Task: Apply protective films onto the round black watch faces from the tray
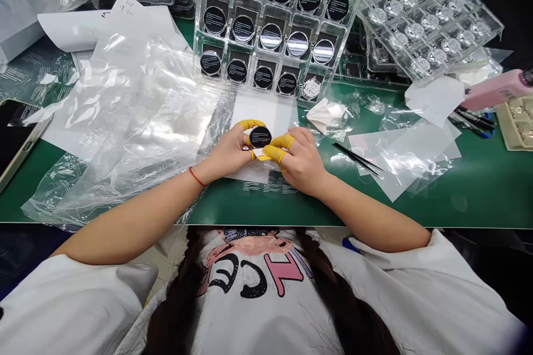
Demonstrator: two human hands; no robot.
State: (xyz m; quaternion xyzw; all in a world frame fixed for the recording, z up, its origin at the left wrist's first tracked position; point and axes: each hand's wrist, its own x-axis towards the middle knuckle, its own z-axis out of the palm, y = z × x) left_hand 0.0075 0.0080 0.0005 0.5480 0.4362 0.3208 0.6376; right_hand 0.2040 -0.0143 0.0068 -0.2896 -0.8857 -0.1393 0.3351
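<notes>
My left hand (pixel 233 147), with yellow finger cots on its fingers, is closed around the edge of a round watch head (pixel 261 136). The watch's black face bears small white printed text and is turned upward. Just below the watch, my right hand (pixel 302 161), also in yellow finger cots, pinches a small white piece (pixel 259 152); whether it is cloth or paper I cannot tell. Both hands are close together over a white sheet (pixel 266 111). Beyond them, a clear tray (pixel 199 39) holds several similar watch heads, one with its silvery back showing.
Clear plastic bags (pixel 137 105) cover the left of the green table (pixel 416 177). On the right lie black tweezers (pixel 358 158), translucent sheets (pixel 391 172), a crumpled white wipe (pixel 327 115) and a pink bottle (pixel 495 90). Another clear tray (pixel 491 28) stands behind; a phone (pixel 19 138) lies far left.
</notes>
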